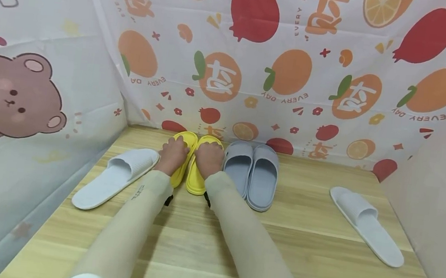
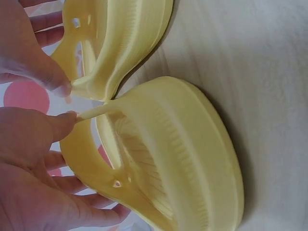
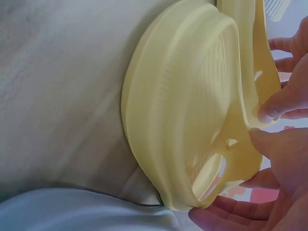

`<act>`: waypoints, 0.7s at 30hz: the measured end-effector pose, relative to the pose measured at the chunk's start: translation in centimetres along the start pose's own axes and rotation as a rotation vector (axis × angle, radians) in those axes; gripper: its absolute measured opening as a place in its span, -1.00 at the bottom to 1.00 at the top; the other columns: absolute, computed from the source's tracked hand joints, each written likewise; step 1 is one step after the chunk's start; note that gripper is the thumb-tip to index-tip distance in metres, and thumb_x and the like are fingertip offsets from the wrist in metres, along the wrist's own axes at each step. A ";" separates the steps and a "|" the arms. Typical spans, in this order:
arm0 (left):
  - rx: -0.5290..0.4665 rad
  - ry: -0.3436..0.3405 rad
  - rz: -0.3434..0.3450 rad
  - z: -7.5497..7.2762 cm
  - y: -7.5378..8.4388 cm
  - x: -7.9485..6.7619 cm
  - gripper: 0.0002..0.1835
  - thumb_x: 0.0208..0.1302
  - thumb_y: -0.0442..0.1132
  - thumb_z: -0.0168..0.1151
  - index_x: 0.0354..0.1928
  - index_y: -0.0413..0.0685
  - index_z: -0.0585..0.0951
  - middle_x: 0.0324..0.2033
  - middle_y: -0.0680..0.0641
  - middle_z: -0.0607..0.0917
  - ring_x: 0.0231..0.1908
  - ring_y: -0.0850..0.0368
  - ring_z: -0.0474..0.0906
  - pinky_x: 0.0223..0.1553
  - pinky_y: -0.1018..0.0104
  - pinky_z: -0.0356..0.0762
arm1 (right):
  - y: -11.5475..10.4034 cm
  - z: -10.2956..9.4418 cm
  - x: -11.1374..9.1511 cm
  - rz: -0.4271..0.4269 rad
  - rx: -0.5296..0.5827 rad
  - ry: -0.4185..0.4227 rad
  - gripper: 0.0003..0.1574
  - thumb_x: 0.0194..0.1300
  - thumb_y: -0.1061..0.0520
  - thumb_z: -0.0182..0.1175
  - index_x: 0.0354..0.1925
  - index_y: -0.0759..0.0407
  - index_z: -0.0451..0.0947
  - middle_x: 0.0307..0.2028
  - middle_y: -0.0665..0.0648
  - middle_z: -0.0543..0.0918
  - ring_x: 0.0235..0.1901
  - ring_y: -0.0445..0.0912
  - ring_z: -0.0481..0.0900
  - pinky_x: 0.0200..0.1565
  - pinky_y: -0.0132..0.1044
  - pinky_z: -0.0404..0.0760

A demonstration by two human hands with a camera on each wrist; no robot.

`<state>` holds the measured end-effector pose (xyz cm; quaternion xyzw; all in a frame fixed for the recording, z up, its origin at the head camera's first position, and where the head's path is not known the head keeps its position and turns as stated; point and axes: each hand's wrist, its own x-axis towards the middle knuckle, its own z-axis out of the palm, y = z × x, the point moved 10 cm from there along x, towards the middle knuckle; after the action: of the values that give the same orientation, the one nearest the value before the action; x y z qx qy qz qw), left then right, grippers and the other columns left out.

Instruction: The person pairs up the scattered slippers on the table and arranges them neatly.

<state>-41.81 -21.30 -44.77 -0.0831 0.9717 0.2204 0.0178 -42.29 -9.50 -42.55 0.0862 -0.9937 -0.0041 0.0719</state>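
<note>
A pair of yellow slippers stands side by side against the back cloth. My left hand [image 1: 172, 155] grips the upper of the left yellow slipper [image 1: 178, 177], its thumb on the edge nearest the other slipper in the left wrist view. On the right yellow slipper [image 1: 194, 182], my right hand [image 1: 209, 159] holds the upper, with thumb and fingers at its opposite edges [image 3: 233, 159]. The two slippers touch at their inner sides. Just right of my right hand sits a pair of grey slippers [image 1: 263, 179]. A white slipper [image 1: 99, 187] lies angled beside my left hand.
Another white slipper [image 1: 379, 239] lies slanted at the far right of the wooden surface [image 1: 186, 253]. A fruit-print cloth [image 1: 248, 92] hangs behind the slippers. A bear-print cloth [image 1: 15, 94] walls the left side, and a pale panel [image 1: 439, 180] closes the right.
</note>
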 end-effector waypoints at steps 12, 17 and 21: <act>-0.007 0.002 0.016 -0.5 -0.2 -0.4 -0.35 0.53 0.04 -0.06 0.49 -0.18 0.18 0.35 -0.45 0.27 0.27 -0.49 0.29 0.19 -0.46 0.28 | 0.3 -0.6 0.1 -0.028 0.023 -0.004 -0.43 0.45 -0.32 0.09 -0.17 0.11 0.71 -0.23 0.13 0.74 -0.20 -0.01 0.69 -0.16 -0.12 0.68; 0.004 0.009 0.012 -0.9 -0.6 -0.8 -0.32 0.54 0.08 -0.10 0.51 -0.14 0.14 0.39 -0.45 0.22 0.29 -0.49 0.27 0.20 -0.48 0.24 | 0.6 -0.8 0.1 -0.026 0.064 -0.058 -0.43 0.50 -0.30 0.02 -0.12 0.12 0.66 -0.25 0.12 0.73 -0.27 -0.01 0.69 -0.22 -0.08 0.68; 0.019 0.025 0.032 -1.4 -0.7 -1.4 -0.30 0.54 0.11 -0.11 0.53 -0.14 0.12 0.40 -0.45 0.20 0.29 -0.51 0.25 0.20 -0.52 0.18 | 0.7 -1.2 0.1 -0.036 0.056 -0.056 -0.38 0.48 -0.33 0.03 0.05 0.12 0.64 -0.22 0.12 0.73 -0.27 -0.02 0.70 -0.24 -0.10 0.68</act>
<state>-40.34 -22.35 -43.75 -0.0703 0.9751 0.2103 0.0028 -42.37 -8.85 -41.30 0.1058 -0.9933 0.0200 0.0413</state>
